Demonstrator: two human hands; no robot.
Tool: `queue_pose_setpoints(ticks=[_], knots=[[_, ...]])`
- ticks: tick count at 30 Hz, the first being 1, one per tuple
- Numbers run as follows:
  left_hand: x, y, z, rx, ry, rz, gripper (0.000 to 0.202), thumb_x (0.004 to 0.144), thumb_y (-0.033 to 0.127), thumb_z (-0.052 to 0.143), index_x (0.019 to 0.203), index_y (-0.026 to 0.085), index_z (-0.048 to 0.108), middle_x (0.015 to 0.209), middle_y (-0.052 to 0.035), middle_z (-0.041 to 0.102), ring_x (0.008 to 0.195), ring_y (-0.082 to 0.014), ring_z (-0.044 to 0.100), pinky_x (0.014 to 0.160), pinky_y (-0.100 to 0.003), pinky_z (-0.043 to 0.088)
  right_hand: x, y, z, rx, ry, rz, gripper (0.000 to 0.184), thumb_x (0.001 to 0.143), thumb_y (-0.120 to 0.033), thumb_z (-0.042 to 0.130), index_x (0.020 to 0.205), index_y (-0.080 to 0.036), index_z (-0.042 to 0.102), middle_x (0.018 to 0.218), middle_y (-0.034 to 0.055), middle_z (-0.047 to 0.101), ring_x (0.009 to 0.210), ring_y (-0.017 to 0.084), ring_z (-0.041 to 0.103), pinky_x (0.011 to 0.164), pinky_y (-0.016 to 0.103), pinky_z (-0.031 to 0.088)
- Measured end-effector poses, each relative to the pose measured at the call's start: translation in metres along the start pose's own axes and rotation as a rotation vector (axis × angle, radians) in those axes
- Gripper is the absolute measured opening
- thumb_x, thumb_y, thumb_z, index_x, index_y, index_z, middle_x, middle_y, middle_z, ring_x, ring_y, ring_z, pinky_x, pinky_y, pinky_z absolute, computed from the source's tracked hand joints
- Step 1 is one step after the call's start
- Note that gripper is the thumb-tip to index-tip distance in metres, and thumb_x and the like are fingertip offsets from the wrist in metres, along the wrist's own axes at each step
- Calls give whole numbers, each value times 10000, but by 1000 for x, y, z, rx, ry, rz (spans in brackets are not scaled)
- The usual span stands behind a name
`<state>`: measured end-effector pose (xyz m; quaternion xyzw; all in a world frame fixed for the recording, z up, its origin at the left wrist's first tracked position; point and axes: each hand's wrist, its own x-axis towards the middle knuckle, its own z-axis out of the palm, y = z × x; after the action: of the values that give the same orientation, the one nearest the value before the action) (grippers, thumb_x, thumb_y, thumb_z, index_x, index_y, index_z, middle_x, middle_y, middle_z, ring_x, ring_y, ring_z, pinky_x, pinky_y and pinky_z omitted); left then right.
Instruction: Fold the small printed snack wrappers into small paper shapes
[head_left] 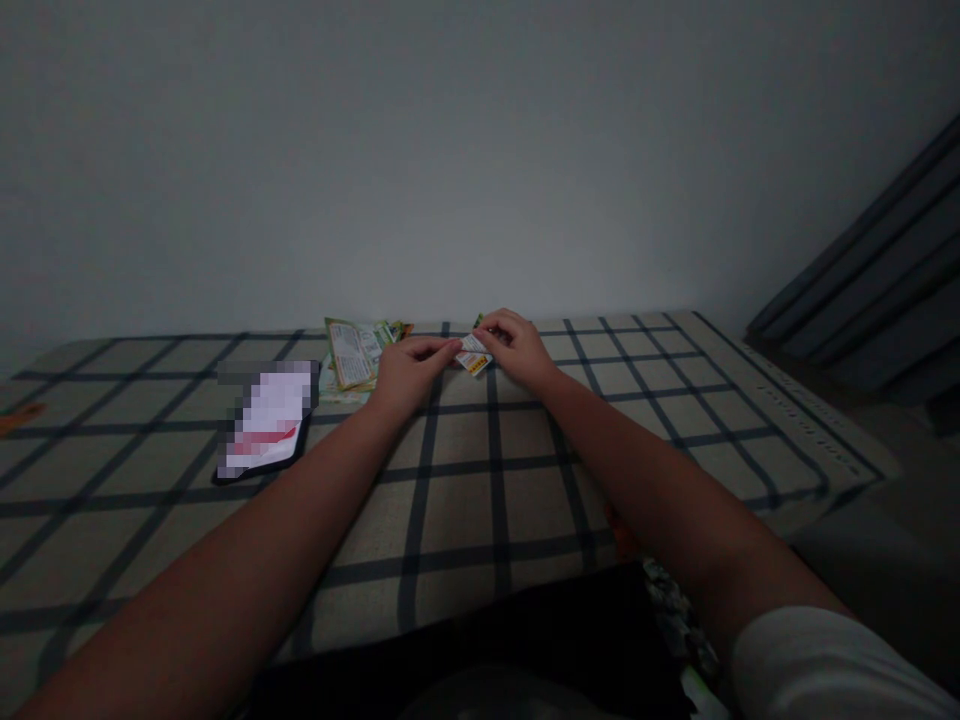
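Near the wall, a small printed packet [475, 361], white with a yellow patch, is pinched between both hands just above the checked cloth. My left hand [409, 375] is closed, thumb and fingertips on the packet's left edge. From the right, my right hand [521, 350] has its fingers curled on the packet's upper right part. A bit of green shows behind the right fingers; the packet's far side is hidden. Just left of my left hand lies a loose pile of green and white printed packets [352, 355].
A phone [271, 415] with a lit, blurred screen lies on the checked tablecloth [457, 510], left of my left forearm. A pale wall [480, 170] rises behind the table. Dark curtain-like folds [862, 260] hang at the right, past the table's edge.
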<state>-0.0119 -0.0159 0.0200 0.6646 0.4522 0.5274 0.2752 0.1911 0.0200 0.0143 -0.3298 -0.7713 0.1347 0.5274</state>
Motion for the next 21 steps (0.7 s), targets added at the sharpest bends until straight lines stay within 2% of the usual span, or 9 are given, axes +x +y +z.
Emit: queue_pose_setpoints(ticks=[8,13,17,21], knots=[[-1,2,3,-74,-29,-34,305,758,445,826,933,198,860,927,-80,830,894,-261,759,839,-353,578,0,-3,-2,-17,6,14,126,933,-301,678,847,-210,680,892,44,684,867,188,630,781,333,490],[0,-2,3,-55,-49,-3,276,769,451,820,901,212,862,946,-81,830,919,-261,761,887,-361,573,1,-3,-3,-10,10,37,121,925,-298,688,840,-212,688,904,48,696,893,194,644,819,347,504],[0,-4,2,-53,-52,-25,268,766,442,817,900,214,861,930,-75,830,900,-252,757,858,-342,571,1,-3,-2,-16,22,44,110,912,-274,702,822,-210,691,899,47,697,897,191,642,835,350,505],[2,-6,3,-73,-46,-107,304,742,461,821,903,206,861,863,-68,823,836,-237,741,782,-316,556,2,-3,-1,-26,41,32,112,916,-260,692,816,-209,686,898,45,697,905,189,643,852,349,506]])
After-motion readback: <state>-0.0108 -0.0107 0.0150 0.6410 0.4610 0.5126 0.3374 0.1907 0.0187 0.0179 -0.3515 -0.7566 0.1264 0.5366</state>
